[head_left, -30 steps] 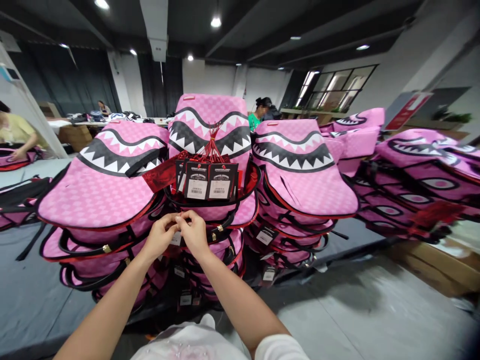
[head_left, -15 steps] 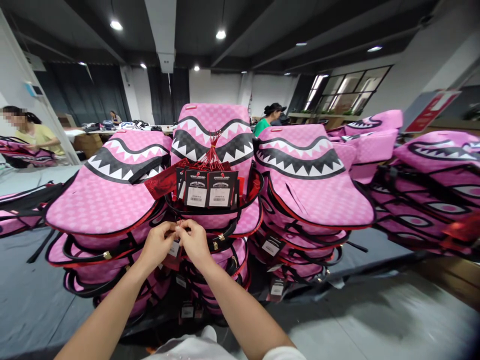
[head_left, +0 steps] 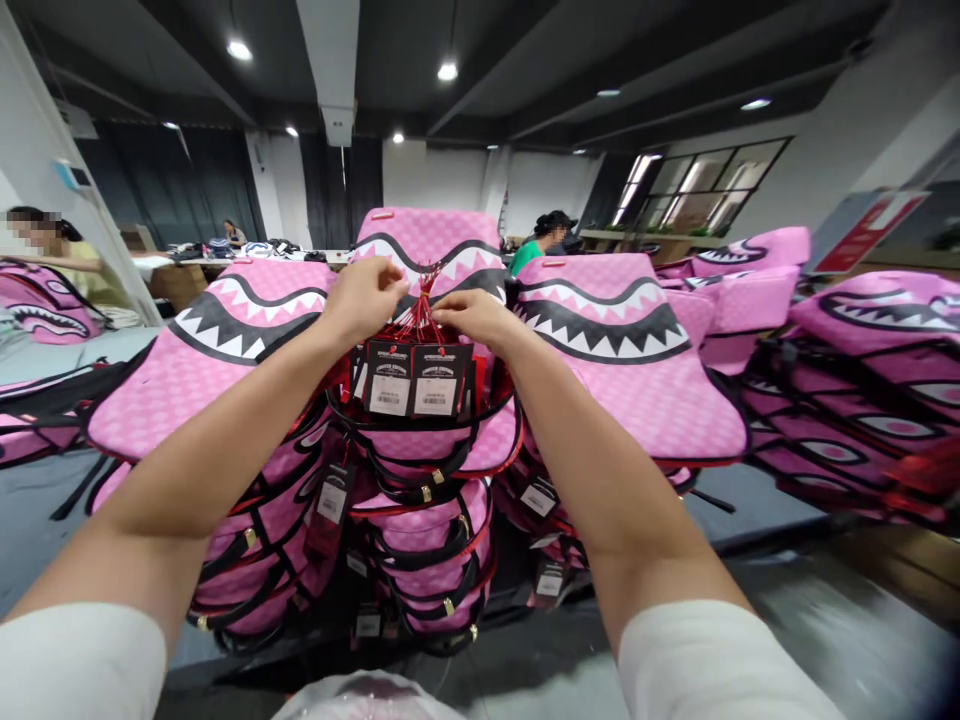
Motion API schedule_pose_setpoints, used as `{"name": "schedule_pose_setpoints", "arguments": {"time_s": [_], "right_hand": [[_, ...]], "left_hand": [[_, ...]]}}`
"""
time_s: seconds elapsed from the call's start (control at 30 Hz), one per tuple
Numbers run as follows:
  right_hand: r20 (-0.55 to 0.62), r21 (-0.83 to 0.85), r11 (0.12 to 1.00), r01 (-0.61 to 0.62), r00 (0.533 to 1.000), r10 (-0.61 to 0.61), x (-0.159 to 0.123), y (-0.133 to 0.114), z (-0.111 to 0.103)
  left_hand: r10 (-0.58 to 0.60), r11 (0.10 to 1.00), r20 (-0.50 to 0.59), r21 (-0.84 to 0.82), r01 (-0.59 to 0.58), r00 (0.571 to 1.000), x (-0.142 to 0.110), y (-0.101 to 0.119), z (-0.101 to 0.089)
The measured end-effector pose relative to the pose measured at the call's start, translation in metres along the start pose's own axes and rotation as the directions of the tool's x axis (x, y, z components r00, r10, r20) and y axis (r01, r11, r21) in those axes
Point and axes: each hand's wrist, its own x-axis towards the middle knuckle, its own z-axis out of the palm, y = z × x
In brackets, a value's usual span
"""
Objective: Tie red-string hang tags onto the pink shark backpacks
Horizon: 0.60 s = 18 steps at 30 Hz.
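Black hang tags [head_left: 412, 380] with white barcode labels stand bunched in the opening of the middle pink backpack [head_left: 427, 222]. Their red strings [head_left: 424, 305] gather into an upright tuft. On the tuft's right side, my right hand [head_left: 476, 315] pinches some of the strings. My left hand [head_left: 367, 297] is just left of the tuft, fingers curled together; what they hold, if anything, is too small to make out. Below my left forearm, a tag [head_left: 330, 500] hangs on the left stack of backpacks.
Shark-mouth backpacks are stacked on the left [head_left: 187, 400] and right [head_left: 637, 400], with more piled at far right [head_left: 862, 400]. Black handles [head_left: 409, 490] jut from the middle stack. A person in yellow [head_left: 82, 270] and one in green [head_left: 529, 255] are beyond.
Both hands have risen from a tag at the side of the left stack to the red strings above the bunched tags. That tag now hangs free of my hands.
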Motion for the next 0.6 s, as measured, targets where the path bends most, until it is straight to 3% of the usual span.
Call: {"name": "schedule_pose_setpoints", "arguments": {"time_s": [0.13,0.27,0.47,0.6], "right_hand": [[0.047,0.052,0.984,-0.169,0.985,0.167,0.012,0.002,0.009],[0.042,0.132,0.964,-0.230,0.973,0.227,0.015,0.003,0.005],[0.129,0.059,0.995,-0.078,0.989,0.070,0.031,0.022,0.006],[0.035,-0.086,0.991,0.098,0.995,-0.095,0.039,0.033,0.008]], "left_hand": [[-0.172,0.984,0.113,0.067,0.166,0.978,0.044,-0.001,0.039],[-0.228,0.965,0.166,0.172,0.199,0.960,0.052,-0.003,0.054],[-0.163,0.982,0.122,0.112,0.150,0.979,0.052,-0.020,0.057],[-0.172,0.985,0.067,0.025,0.171,0.983,0.057,-0.038,0.059]]}}
